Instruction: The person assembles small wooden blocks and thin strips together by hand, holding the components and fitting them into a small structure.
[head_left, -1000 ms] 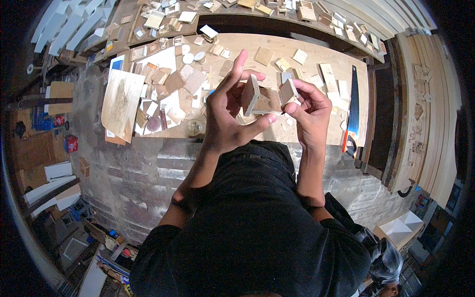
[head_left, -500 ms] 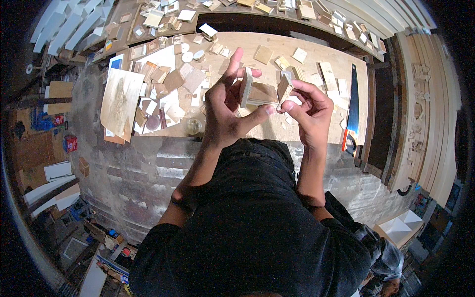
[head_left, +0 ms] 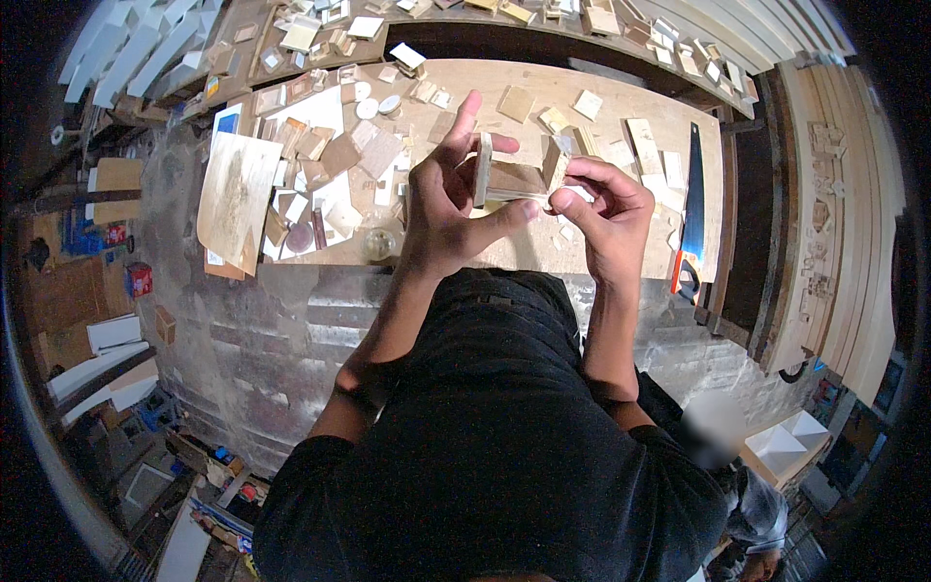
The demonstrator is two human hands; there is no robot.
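Note:
Above the worktable I hold small wooden pieces that make a U shape. An upright panel (head_left: pixel 482 170) stands at the left end of a flat base piece (head_left: pixel 516 181). My left hand (head_left: pixel 441 209) is closed round these two, its thumb along the base's near edge and its index finger raised. My right hand (head_left: pixel 615 209) pinches a smaller wooden block (head_left: pixel 556 165) between thumb and fingers at the base's right end. The block leans slightly and looks to touch the base; the exact contact is hard to see.
Small wood pieces (head_left: pixel 341 153) and a thin board (head_left: pixel 236 199) crowd the table's left. A handsaw (head_left: pixel 692 213) lies along the right edge. A jar (head_left: pixel 379 244) stands near the front. A shelf (head_left: pixel 446 37) with wood offcuts runs behind. Another person (head_left: pixel 758 509) is at lower right.
The block in my right hand has come closer to the base's right end, narrowing the gap. The pieces in my left hand have turned slightly. The person behind has shifted.

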